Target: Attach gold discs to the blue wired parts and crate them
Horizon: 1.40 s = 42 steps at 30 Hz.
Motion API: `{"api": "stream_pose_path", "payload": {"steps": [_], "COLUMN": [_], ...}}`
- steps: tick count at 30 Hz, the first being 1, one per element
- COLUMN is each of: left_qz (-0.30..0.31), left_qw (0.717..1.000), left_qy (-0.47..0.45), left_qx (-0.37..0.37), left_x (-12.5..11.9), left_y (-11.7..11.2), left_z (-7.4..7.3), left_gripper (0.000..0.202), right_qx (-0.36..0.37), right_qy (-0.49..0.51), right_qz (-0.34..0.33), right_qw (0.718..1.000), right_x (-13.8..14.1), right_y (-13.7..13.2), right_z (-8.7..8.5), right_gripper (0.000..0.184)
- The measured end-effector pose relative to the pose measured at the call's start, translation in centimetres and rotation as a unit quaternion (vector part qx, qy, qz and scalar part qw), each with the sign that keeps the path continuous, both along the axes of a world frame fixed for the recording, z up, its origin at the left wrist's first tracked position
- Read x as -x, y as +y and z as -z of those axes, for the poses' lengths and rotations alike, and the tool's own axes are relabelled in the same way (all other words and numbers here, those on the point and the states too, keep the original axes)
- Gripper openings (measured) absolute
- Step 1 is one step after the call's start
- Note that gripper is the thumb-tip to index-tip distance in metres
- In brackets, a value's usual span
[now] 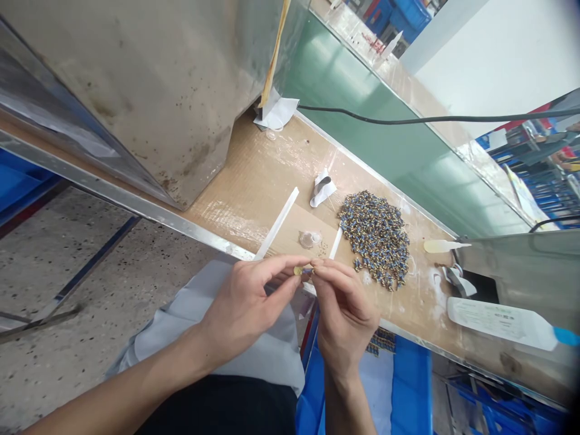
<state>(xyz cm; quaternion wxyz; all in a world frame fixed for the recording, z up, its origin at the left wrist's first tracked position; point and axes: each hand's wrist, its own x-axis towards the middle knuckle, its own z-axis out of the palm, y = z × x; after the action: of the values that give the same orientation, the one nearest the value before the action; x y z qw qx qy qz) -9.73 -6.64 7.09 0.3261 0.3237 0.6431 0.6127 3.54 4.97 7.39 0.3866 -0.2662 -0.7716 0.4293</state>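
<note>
Workshop bench (pixel 249 163), brown & glossy on top, runs diagonally from upper L to lower R beside a speckled floor (pixel 104 254). Big metal housing (pixel 172 84), stained along its lower part, stands on the bench at L; green panel (pixel 344 90) lines the far side, w/ black cable (pixel 385 121) stretched across. Blue crate (pixel 412 386) sits below the near edge, pale sheet (pixel 378 386) inside. Pile of blue-&-gold pcs (pixel 376 235) is heaped on the benchtop, R of ctr. White btl w/ blue cap (pixel 501 323) lies on its side at far R. L hand (pixel 249 302), thumb & index pinched together, meets R hand (pixel 342 308), fingers curled in, at the bench's near edge. Sm. squeeze btl (pixel 441 246) w/ yellowish contents lies btwn the pile & the big btl. Paper scrap (pixel 322 188) rests L of the pile; round clear dish (pixel 310 239) sits just past the hands. Tiny yellow-&-purplish part (pixel 298 270) is gripped btwn both hands' fingertips, L at its yellow end, R at the other
</note>
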Motion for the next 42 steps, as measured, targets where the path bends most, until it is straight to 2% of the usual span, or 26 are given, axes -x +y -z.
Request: {"api": "stream_pose_path", "payload": {"steps": [15,19,26,31,36,42], "left_qz": [-0.014,-0.015,-0.026,-0.021,-0.019,-0.043], "left_qw": [0.999,0.998,0.986,0.977,0.977,0.983], "left_qy": [0.040,0.058,0.167,0.212,0.211,0.180], "left_qx": [-0.003,-0.004,-0.009,-0.010,-0.003,0.015], "left_x": [-0.2,-0.3,-0.4,-0.5,-0.5,-0.6], "left_y": [-0.2,-0.3,-0.4,-0.5,-0.6,-0.7], "left_z": [-0.3,-0.3,-0.8,-1.3,-1.6,-1.3], "left_gripper": [0.036,0.036,0.033,0.034,0.032,0.035], "right_qx": [-0.020,-0.063,-0.151,-0.191,-0.232,-0.278], "right_qy": [-0.014,-0.020,-0.007,-0.002,-0.001,0.010], "right_qz": [-0.010,-0.018,-0.040,-0.039,-0.035,-0.021], "right_qw": [1.000,0.998,0.988,0.981,0.972,0.960], "right_x": [-0.3,-0.2,-0.1,-0.2,-0.3,-0.5], "right_y": [0.0,0.0,-0.1,-0.3,-0.6,-1.6], "right_z": [-0.3,-0.6,-1.0,-0.9,-0.9,-0.2], "right_gripper": [0.022,0.026,0.034,0.038,0.042,0.046]}}
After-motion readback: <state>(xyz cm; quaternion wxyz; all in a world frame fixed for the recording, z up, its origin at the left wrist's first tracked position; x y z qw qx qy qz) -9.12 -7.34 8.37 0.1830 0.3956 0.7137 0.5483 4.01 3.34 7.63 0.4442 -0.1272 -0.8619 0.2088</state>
